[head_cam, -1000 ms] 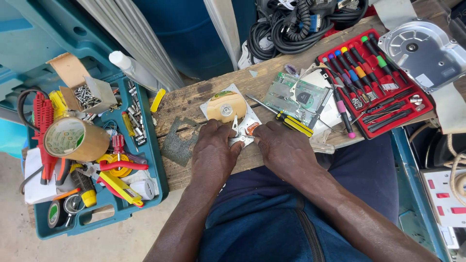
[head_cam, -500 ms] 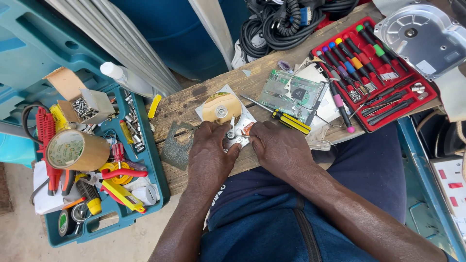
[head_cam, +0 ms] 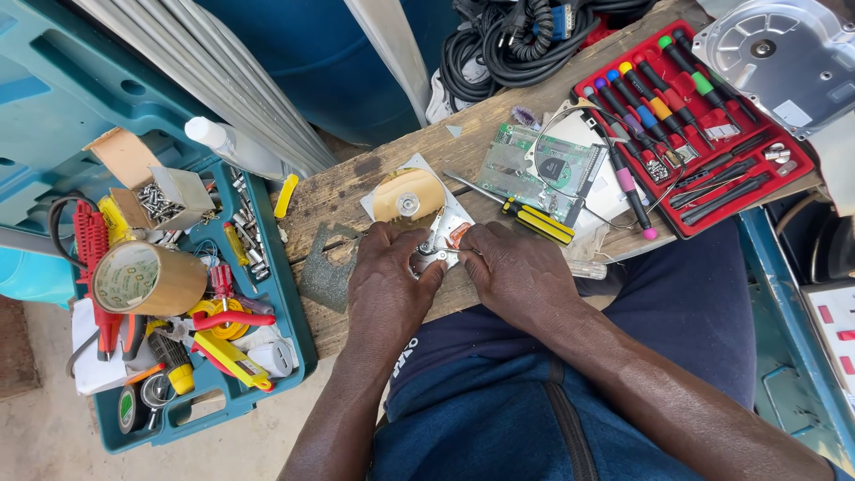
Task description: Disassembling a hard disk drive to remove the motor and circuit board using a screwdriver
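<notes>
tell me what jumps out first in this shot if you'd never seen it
Two hands, left hand and right hand, meet over an opened hard drive with a gold platter on a wooden plank. To the right lies a red tray of screwdrivers; to the left, a teal toolbox.

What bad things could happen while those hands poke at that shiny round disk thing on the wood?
The left hand and right hand pinch small metal parts of the opened silver drive with its golden round disk; a tiny piece might slip and roll off the narrow wooden plank. The yellow-and-black screwdriver lies right beside the right hand, so a nudge could perhaps knock it off.
</notes>
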